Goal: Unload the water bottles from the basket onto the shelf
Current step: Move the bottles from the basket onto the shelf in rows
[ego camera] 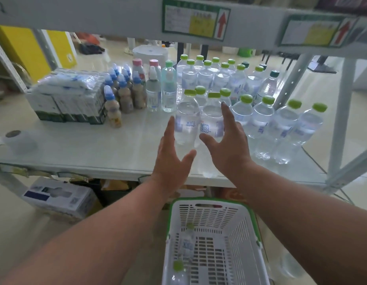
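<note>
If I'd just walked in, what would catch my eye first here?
Probably the crowd of green-capped water bottles on the white shelf, with two open hands, left and right, spread in front of them. Below sits a white basket with bottles left inside.

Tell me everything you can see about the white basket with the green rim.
The basket is white slotted plastic with a green rim, rectangular and open-topped. It sits upright below the shelf edge, between the person's forearms; neither hand touches it. Along its left side lie water bottles with green caps, at least two, blurred. The rest of its floor looks bare. Its near end is cut off by the frame.
</note>
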